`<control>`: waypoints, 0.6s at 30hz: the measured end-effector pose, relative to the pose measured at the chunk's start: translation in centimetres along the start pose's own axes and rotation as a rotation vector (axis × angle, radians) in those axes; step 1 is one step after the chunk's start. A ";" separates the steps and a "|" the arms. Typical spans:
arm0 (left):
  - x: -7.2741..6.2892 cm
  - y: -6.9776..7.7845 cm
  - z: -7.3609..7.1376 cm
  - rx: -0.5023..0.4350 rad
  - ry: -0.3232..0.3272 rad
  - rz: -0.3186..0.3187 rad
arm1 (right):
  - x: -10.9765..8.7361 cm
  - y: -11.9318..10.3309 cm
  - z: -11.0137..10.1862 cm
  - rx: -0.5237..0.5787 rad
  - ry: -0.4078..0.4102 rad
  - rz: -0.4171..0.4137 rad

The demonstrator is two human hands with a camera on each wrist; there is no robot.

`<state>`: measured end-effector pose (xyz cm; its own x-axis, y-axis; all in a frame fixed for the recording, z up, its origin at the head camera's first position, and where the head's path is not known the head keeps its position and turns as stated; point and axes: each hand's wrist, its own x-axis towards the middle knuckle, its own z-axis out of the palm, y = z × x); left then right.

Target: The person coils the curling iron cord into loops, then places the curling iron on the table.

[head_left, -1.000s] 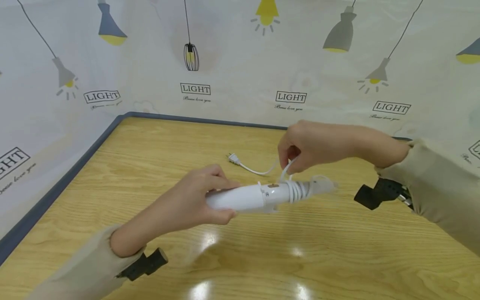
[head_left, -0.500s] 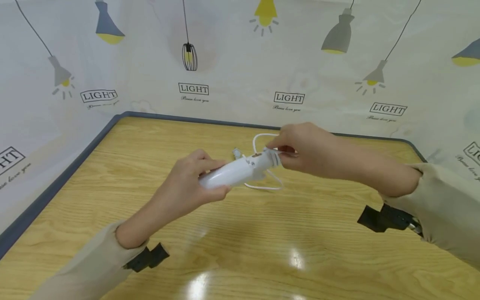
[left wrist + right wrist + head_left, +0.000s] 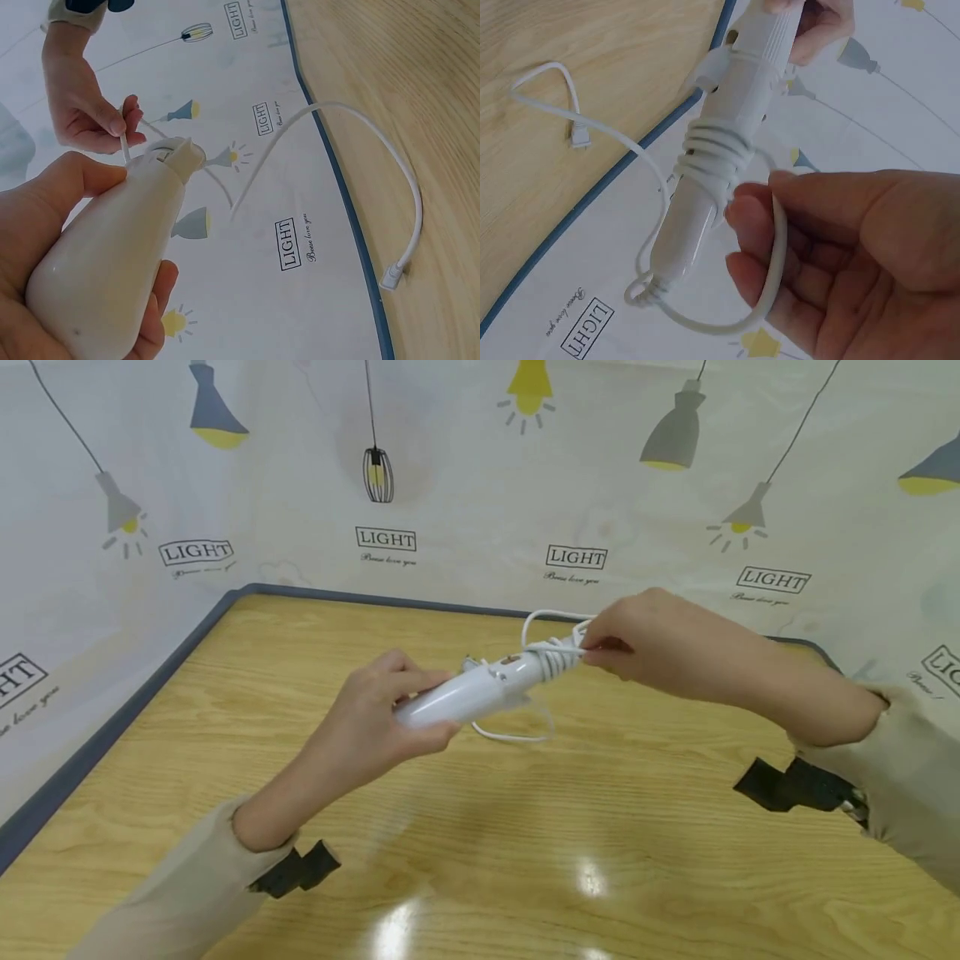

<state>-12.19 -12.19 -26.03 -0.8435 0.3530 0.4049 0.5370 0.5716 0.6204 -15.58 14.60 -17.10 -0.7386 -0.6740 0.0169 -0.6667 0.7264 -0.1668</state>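
Note:
My left hand [image 3: 386,714] grips a white hand-held corded appliance [image 3: 465,697] by its wide body, holding it above the table with the narrow handle tilted up to the right. Several turns of white cord [image 3: 712,150] are wound round that handle. Past the handle's tip, my right hand [image 3: 671,647] pinches the cord between thumb and fingers, drawing out a loop that runs from the cord's root [image 3: 649,291]. The free end hangs in a curve to a two-prong plug [image 3: 391,276]. In the head view the plug is mostly hidden behind the appliance.
A wood-grain table [image 3: 480,860] with a dark blue edge [image 3: 375,600] lies below. Behind it stands a pale sheet [image 3: 465,460] printed with lamps and the word LIGHT. Black wrist mounts [image 3: 802,785] sit on both sleeves.
The appliance has tilted up at its handle end and risen slightly. My right hand has passed across the handle and moved right past its tip, carrying the cord; the plug has shifted behind the appliance.

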 end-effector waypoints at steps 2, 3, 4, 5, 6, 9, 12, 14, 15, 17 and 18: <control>-0.1 0.0 0.0 0.004 -0.006 0.001 | -0.2 0.5 -0.1 -0.072 0.014 0.001; -0.1 -0.1 0.0 0.007 -0.005 0.000 | -0.3 0.7 -0.2 -0.095 0.023 0.000; -0.1 0.0 0.0 0.008 -0.004 0.003 | -0.4 0.8 -0.3 -0.117 0.033 0.003; -0.1 0.0 -0.1 0.009 -0.003 0.004 | -0.6 0.8 -0.4 -0.141 0.040 0.010; -0.1 -0.1 -0.1 0.010 0.000 0.007 | -0.7 0.8 -0.5 -0.161 0.051 0.013; -0.1 -0.1 -0.2 0.018 0.018 0.012 | -0.8 0.3 -0.6 -0.186 0.086 0.010; 0.1 -0.1 -0.2 0.025 0.034 0.009 | -0.8 -0.7 -0.1 -0.212 0.125 -0.002; 0.2 -0.1 -0.2 0.031 0.051 0.007 | -0.8 -1.5 0.4 -0.221 0.157 -0.012; 0.2 -0.1 -0.2 0.031 0.060 0.006 | -0.9 -1.8 0.7 -0.216 0.171 -0.017; 0.3 -0.1 -0.1 0.030 0.084 0.010 | -1.0 -2.3 1.3 -0.198 0.206 -0.030; 0.3 -0.1 -0.1 0.028 0.101 0.015 | -1.1 -2.5 1.6 -0.182 0.222 -0.031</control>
<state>-12.53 -12.24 -25.92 -0.8289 0.2865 0.4805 0.5482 0.5877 0.5951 -12.94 13.28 -18.29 -0.7078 -0.6652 0.2379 -0.6817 0.7314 0.0168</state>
